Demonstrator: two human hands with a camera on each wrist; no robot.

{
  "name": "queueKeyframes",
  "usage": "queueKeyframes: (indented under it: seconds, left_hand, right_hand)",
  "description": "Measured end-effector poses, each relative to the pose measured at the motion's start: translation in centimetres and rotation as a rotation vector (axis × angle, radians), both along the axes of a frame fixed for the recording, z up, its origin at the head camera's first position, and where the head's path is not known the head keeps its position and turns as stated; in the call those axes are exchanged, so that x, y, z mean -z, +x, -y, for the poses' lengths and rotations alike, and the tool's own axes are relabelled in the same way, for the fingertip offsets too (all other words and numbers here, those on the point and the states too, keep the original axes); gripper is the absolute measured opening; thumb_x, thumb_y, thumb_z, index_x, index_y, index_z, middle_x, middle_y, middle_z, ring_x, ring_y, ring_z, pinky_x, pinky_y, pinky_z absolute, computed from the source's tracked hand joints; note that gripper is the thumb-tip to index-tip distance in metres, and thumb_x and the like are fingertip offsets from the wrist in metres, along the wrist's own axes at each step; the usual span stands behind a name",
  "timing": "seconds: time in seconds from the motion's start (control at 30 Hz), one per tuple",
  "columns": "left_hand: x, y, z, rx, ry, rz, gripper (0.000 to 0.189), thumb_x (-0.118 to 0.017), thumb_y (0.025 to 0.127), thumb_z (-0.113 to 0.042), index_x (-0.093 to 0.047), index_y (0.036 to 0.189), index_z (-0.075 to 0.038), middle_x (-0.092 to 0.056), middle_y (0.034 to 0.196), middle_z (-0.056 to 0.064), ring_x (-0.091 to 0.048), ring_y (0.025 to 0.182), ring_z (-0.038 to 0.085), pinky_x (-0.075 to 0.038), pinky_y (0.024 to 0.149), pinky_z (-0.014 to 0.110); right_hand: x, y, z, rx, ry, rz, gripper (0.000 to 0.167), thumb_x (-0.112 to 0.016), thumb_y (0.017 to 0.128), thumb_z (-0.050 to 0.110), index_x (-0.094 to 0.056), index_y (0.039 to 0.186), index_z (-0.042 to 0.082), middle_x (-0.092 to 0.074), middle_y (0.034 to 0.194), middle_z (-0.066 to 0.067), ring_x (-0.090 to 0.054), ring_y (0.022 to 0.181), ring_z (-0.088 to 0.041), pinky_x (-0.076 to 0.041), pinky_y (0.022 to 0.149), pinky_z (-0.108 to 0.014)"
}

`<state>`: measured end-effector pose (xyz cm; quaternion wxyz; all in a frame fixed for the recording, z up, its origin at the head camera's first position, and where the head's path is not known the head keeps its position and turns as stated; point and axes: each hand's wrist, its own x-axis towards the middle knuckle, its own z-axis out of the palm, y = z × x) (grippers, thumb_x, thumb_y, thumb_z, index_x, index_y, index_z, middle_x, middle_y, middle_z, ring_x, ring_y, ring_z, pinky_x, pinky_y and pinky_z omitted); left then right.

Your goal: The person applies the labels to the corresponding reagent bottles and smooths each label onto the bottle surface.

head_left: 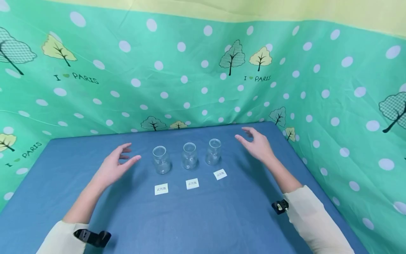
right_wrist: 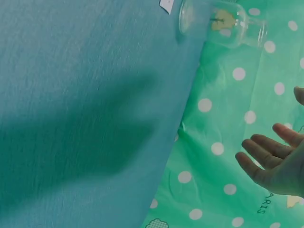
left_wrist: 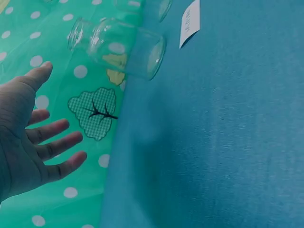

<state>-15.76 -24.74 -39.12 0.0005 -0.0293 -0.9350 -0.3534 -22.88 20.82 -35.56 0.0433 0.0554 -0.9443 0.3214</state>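
Three clear glass jars stand upright in a row on the blue table: a left jar (head_left: 162,162), a middle jar (head_left: 189,157) and a right jar (head_left: 213,152). My left hand (head_left: 115,164) hovers to the left of the row, fingers spread and holding nothing. On the other side, my right hand (head_left: 256,144) is raised beside the right jar, its fingers loosely extended and nothing in them. In the left wrist view the nearest jar (left_wrist: 126,47) lies beyond the thumb. The right wrist view has a jar (right_wrist: 223,23) past the fingertips.
In front of the jars lie three small white handwritten cards, a left card (head_left: 161,189), a middle card (head_left: 192,183) and a right card (head_left: 220,174). A green dotted curtain (head_left: 190,81) borders the table (head_left: 190,222) at the back and right. Black bands sit on both wrists.
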Motion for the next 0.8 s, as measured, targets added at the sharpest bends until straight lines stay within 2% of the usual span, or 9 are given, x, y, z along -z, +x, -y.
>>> queueKeyframes:
  seconds: [0.2,0.43,0.8]
  left_hand:
    - [0.4,0.9,-0.5,0.031,0.009,0.031,0.074,-0.054,0.09,-0.05,-0.031,0.142,-0.002,-0.049,0.131,0.025,-0.054,0.113,0.041,-0.048,0.085,0.052]
    - [1.3,1.8,-1.2,0.083,0.004,0.012,0.066,-0.059,0.089,-0.044,-0.041,0.136,-0.001,-0.057,0.122,0.023,-0.061,0.101,0.035,-0.052,0.077,0.044]
    - [2.3,2.6,-2.0,0.168,-0.027,0.041,0.052,-0.064,0.087,-0.04,-0.055,0.123,-0.003,-0.065,0.107,0.014,-0.062,0.087,0.018,-0.05,0.069,0.031]
  right_hand:
    - [0.4,0.8,0.8,-0.032,-0.055,0.0,0.062,-0.055,0.088,0.054,-0.05,0.133,0.012,-0.057,0.128,-0.015,-0.054,0.118,-0.033,-0.043,0.096,-0.049]
    - [1.1,1.8,2.0,-0.059,-0.062,0.003,0.049,-0.058,0.088,0.047,-0.059,0.122,0.012,-0.064,0.116,-0.011,-0.062,0.103,-0.026,-0.05,0.084,-0.042]
    - [2.7,3.4,4.0,-0.184,-0.049,0.036,0.036,-0.063,0.087,0.038,-0.065,0.111,0.011,-0.069,0.101,-0.004,-0.064,0.089,-0.018,-0.051,0.073,-0.032]
